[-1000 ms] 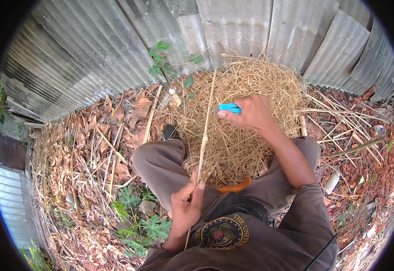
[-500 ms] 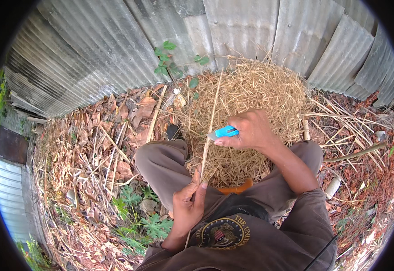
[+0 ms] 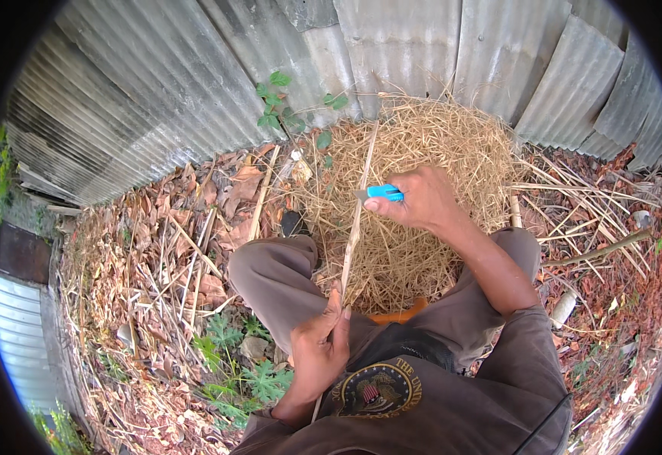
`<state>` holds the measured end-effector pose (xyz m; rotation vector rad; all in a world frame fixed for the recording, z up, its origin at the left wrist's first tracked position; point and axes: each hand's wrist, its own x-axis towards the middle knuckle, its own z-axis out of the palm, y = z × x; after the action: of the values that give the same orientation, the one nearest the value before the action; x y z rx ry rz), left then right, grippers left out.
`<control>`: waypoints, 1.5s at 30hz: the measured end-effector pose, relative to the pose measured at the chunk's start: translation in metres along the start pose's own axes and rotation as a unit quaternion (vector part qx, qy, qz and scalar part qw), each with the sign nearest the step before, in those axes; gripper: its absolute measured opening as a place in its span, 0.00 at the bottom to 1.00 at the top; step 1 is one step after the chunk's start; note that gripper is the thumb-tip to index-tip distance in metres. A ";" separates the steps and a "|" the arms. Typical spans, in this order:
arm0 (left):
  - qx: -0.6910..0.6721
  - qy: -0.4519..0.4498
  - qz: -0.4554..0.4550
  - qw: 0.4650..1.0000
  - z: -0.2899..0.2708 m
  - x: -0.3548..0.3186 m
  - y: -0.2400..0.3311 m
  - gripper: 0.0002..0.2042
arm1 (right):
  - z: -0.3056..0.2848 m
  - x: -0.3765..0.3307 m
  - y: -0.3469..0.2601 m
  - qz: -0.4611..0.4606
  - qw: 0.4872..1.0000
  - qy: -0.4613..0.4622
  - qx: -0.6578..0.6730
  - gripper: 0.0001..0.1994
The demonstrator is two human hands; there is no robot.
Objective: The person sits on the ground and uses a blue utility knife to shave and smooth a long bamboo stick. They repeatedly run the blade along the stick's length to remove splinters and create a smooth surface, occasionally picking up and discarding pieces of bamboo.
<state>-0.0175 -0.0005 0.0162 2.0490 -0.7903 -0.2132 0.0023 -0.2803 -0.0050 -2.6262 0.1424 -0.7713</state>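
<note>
The left hand (image 3: 320,349) is clamped around the lower part of a long, narrow, pale tan strip of plant material (image 3: 354,241). The thumb and index finger pinch the strip just above the lap; its lower end passes below the hand along the front of a dark brown printed shirt (image 3: 452,409). The strip slants upward and slightly to the right, with its upper end in front of a heap of dry, golden straw (image 3: 452,144).

The right hand (image 3: 426,199) is closed on a cutter with a bright blue handle (image 3: 385,193). The thumb lies along the near side of the handle. The short grey blade (image 3: 360,195) points left and overlaps the strip above its midpoint; the depth of any cut cannot be told. The two hands are well apart, the right one farther from the body.

The legs, in brown trousers (image 3: 274,273), are bent and spread on either side of the near part of the heap. An orange object (image 3: 400,312), mostly hidden, is between the thighs. Grey corrugated metal sheets (image 3: 399,53) stand behind the heap. Dry brown leaves (image 3: 217,199) cover the ground to the left.
</note>
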 end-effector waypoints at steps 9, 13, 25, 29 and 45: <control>0.064 0.000 0.048 0.997 0.003 -0.001 -0.006 0.16 | 0.001 0.005 0.012 0.069 0.996 -0.045 -0.017 0.34; 0.063 0.011 0.059 0.996 0.000 0.006 -0.008 0.16 | 0.009 -0.007 -0.012 -0.006 0.997 -0.072 0.019 0.38; 0.022 0.008 0.056 0.998 0.006 0.000 -0.016 0.16 | 0.010 -0.015 0.000 0.032 0.996 -0.082 0.004 0.35; 0.021 -0.024 0.019 0.999 0.003 0.003 -0.006 0.15 | 0.012 -0.009 0.014 0.057 0.996 -0.070 0.017 0.34; -0.137 -0.048 0.016 0.989 0.014 -0.036 -0.021 0.13 | -0.021 0.032 0.122 0.329 0.941 0.054 -0.050 0.41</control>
<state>-0.0424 0.0194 -0.0138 1.7766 -0.8046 -0.3844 0.0192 -0.4060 -0.0221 -2.3744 1.0519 -0.6677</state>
